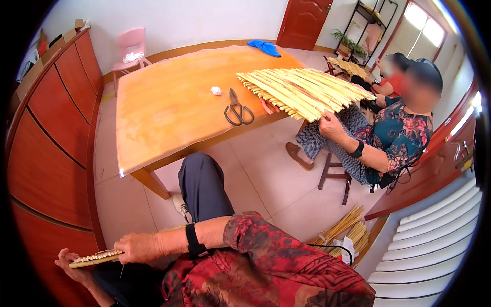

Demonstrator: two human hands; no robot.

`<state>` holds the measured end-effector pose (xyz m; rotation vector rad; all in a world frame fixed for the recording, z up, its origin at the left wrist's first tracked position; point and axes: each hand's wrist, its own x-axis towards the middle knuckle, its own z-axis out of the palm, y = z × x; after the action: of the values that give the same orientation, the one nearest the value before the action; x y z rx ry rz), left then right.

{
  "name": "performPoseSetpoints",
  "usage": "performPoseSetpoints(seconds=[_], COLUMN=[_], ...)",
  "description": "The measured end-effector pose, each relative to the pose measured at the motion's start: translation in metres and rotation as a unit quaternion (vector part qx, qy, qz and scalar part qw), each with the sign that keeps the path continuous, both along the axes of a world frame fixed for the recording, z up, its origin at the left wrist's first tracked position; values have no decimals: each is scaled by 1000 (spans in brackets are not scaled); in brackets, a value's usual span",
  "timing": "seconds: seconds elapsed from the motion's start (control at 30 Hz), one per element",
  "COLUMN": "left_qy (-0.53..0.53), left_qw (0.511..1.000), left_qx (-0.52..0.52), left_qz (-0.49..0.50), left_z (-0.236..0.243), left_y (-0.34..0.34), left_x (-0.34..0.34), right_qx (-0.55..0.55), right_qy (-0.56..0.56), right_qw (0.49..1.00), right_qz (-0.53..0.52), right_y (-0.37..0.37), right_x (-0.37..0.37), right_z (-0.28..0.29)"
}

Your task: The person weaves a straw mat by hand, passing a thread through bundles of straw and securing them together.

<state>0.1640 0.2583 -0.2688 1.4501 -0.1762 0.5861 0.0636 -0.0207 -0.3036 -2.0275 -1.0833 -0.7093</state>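
Observation:
At the lower left, my two hands hold a small straw-coloured mat of stalks (94, 259), seen nearly edge-on with a row of pale round cut ends along its top. My left hand (75, 267) grips its left end, thumb and fingers on either side. Closed around the right end is my right hand (139, 248), its fingertips partly hidden. A thin pale thread or needle hangs just below the right hand; which one I cannot tell. Most of the mat's face is out of sight.
Black-handled scissors (237, 108), a crumpled white wad (216, 91) and a blue cloth (264, 48) lie on the wooden table (158, 112). Across from me a seated co-worker holds a large stalk mat (307, 89). Loose stalks (340, 230) lie near the white radiator (424, 245). Red cabinets (48, 158) line the left.

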Motion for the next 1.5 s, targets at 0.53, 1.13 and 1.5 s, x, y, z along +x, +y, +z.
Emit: performPoseSetpoints(seconds=[0.53, 1.13, 1.5], left_qy=[91, 164, 123], left_qw=[993, 981, 987], left_qx=[-57, 13, 29], left_qz=[-46, -106, -94], left_z=[-43, -10, -46], left_y=[25, 21, 39], left_x=[47, 85, 103], right_qx=[264, 321, 440], right_qy=[258, 272, 369], right_qw=[920, 899, 816], right_qz=[128, 119, 72], right_y=[-25, -75, -110], right_x=[12, 8, 19], right_z=[2, 1, 37])
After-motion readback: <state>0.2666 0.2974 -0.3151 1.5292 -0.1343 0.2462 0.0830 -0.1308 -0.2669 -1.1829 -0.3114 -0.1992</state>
